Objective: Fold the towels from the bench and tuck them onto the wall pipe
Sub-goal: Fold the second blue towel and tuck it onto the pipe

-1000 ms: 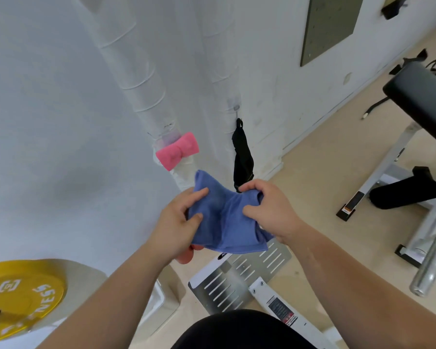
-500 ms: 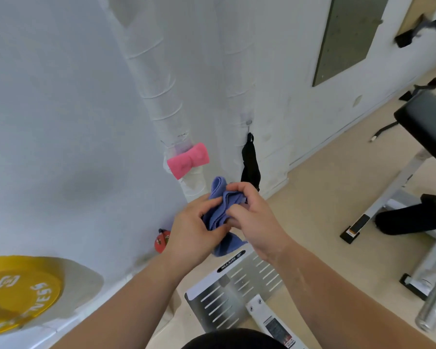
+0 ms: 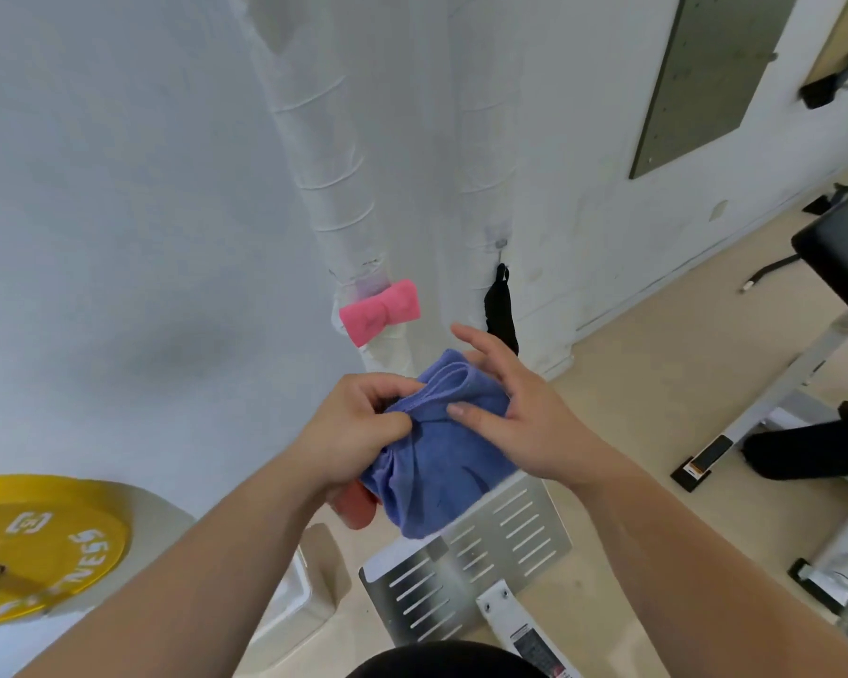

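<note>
I hold a blue towel (image 3: pixel 441 447), folded and bunched, in front of the white wall. My left hand (image 3: pixel 353 433) grips its left edge with curled fingers and thumb. My right hand (image 3: pixel 510 408) lies against the towel's right side with fingers spread and mostly straight, thumb resting on the cloth. A pink towel (image 3: pixel 380 313) is tucked behind the white wrapped wall pipe (image 3: pixel 334 178) just above my hands, pinched in the middle like a bow.
A second white pipe (image 3: pixel 481 139) runs beside the first, with a black strap (image 3: pixel 500 310) hanging from a hook. A yellow weight plate (image 3: pixel 40 545) sits at lower left. A slotted metal footplate (image 3: pixel 476 560) lies below my hands; a padded bench (image 3: pixel 838 256) stands at right.
My right hand has let go of its grip and spread its fingers against the towel. The towel, bunched tight half a second ago, now hangs lower and looser from my left hand.
</note>
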### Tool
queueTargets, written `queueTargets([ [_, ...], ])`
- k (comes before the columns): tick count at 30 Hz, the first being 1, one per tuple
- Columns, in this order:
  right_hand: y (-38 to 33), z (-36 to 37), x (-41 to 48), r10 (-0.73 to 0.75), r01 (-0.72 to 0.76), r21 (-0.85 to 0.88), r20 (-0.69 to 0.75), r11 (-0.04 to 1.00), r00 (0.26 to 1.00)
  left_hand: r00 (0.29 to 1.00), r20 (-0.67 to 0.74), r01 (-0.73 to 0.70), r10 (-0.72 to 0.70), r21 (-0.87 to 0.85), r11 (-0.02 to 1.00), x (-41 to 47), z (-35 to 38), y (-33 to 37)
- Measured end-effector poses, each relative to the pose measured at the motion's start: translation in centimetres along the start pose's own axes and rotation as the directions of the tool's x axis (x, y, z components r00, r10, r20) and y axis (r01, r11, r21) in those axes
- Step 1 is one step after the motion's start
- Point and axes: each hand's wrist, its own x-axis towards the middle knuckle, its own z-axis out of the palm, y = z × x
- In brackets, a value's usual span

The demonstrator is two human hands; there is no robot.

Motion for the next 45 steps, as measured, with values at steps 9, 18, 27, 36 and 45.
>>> queueTargets([
  [9, -0.5, -1.2, 0.3, 0.215, -0.201, 0.219, -0.041, 0.955, 0.976, 0.960, 0.214, 0.274, -0.182, -0.573, 0.772, -0.2, -2.0, -2.8],
  [18, -0.7, -1.0, 2.1, 0.362, -0.293, 0.377, -0.124, 0.878, 0.924, 0.938, -0.297, -0.004, -0.180, -0.529, 0.849, -0.4, 0.9, -2.0],
  [27, -4.0, 0.1, 6.0, 0.163, -0.156, 0.107, -0.064, 0.982, 0.985, 0.874, -0.471, -0.183, 0.120, -0.091, 0.979, 1.3, -3.8, 1.4],
  [36, -15.2, -1.0, 15.8, -0.060, 0.040, -0.320, -0.053, 0.947, 0.997, 0.850, -0.283, -0.312, 0.444, 0.408, 0.858, 5.0, -14.2, 10.7],
  [45, -21.1, -0.3, 23.7, -0.237, 0.069, -0.668, -0.165, 0.741, 0.957, 0.740, -0.114, -0.414, 0.663, 0.699, 0.583, 11.3, -23.5, 17.3],
])
